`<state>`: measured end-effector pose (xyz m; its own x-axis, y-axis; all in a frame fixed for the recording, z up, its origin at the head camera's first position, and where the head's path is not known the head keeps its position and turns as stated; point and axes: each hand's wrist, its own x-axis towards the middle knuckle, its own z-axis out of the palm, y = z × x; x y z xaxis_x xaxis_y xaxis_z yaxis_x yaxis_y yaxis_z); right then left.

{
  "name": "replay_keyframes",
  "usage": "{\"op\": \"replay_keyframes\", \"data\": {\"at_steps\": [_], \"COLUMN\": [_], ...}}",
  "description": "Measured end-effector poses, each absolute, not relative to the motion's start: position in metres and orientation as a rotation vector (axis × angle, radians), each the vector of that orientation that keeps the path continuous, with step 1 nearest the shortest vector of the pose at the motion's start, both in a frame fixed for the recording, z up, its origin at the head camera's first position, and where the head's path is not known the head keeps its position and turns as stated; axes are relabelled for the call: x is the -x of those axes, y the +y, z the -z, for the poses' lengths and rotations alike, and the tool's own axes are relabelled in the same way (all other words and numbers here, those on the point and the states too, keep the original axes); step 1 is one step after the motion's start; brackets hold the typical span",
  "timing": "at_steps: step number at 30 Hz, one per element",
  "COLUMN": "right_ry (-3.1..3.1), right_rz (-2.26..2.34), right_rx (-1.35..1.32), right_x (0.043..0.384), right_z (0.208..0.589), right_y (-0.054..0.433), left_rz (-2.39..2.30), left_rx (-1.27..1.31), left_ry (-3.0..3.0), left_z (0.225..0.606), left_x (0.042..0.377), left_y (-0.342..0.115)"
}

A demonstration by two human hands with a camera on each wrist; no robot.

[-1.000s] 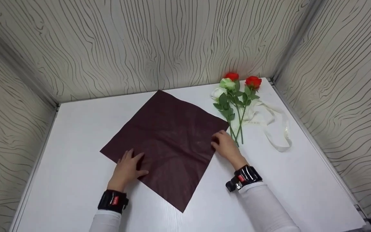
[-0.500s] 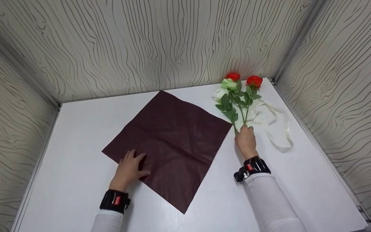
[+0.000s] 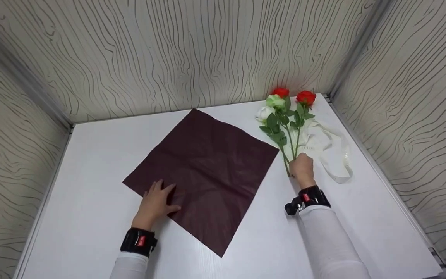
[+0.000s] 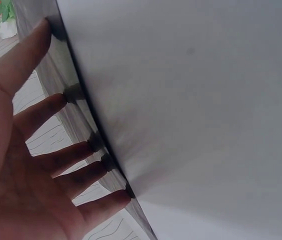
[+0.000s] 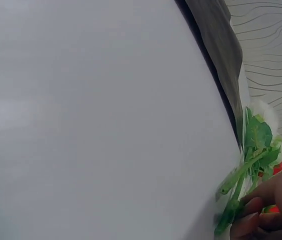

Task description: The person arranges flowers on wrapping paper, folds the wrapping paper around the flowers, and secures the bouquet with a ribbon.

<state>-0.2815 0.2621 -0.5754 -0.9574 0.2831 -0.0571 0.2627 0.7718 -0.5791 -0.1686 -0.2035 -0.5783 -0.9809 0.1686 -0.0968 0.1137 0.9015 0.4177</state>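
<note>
A dark maroon square sheet (image 3: pixel 207 155), perhaps wrapping paper, lies flat with a corner toward the near side. My left hand (image 3: pixel 154 205) rests on its near-left edge with fingers spread; the left wrist view shows the fingertips (image 4: pixel 88 146) along that edge. At the right, my right hand (image 3: pixel 302 168) pinches the lower stems of the roses: a red rose (image 3: pixel 306 97), another red rose (image 3: pixel 281 92), a pale green rose (image 3: pixel 275 101) and a white rose (image 3: pixel 265 114). One stem end sticks out beside the fingers. How many stems are held, I cannot tell.
A loose cream ribbon (image 3: pixel 341 179) with faint lettering curls to the right of the stems, partly beneath the roses. The white table (image 3: pixel 91 232) is bounded by wood-grain patterned panels (image 3: pixel 207 50) at the back and both sides.
My right hand has left the sheet's right edge, moved right to the rose stems and taken hold there, sliding slightly lower. The left hand has stayed on the sheet.
</note>
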Motion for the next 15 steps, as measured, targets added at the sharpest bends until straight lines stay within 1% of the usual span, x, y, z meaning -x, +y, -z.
{"op": "replay_keyframes", "data": {"at_steps": [9,15], "right_ry": [-2.904,-2.739], "right_rz": [-0.963,-1.03], "right_rx": [0.442,0.29], "right_x": [0.278,0.276], "right_z": [0.56,0.549], "right_y": [0.263,0.238], "left_rz": [-0.629,-0.636], "left_rx": [-0.228,-0.233], "left_ry": [2.931,2.935], "left_z": [0.58,0.58], "left_x": [0.169,0.168], "left_y": [-0.203,-0.202]}}
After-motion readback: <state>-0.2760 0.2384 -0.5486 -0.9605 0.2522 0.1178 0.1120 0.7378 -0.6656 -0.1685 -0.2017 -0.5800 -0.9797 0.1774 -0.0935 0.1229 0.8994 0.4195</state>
